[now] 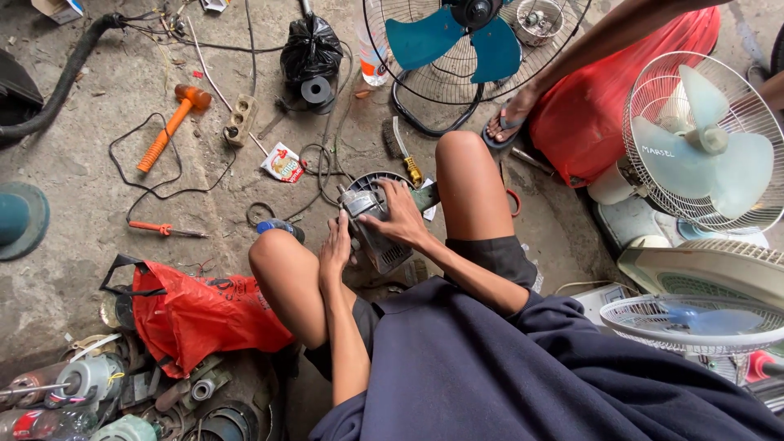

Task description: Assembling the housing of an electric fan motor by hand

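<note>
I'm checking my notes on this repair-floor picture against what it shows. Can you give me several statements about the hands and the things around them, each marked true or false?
1. Both hands rest on the grey fan motor housing between the knees. True: the left hand is at its near side, the right hand lies over its top.
2. The orange mallet is in the right hand. False: it lies on the concrete floor, far from both hands.
3. A fan with teal blades stands beyond the knees. True.
4. The red plastic bag hangs from the left hand. False: it lies on the floor beside the left knee.
5. An orange-handled screwdriver lies on the floor. True.
</note>
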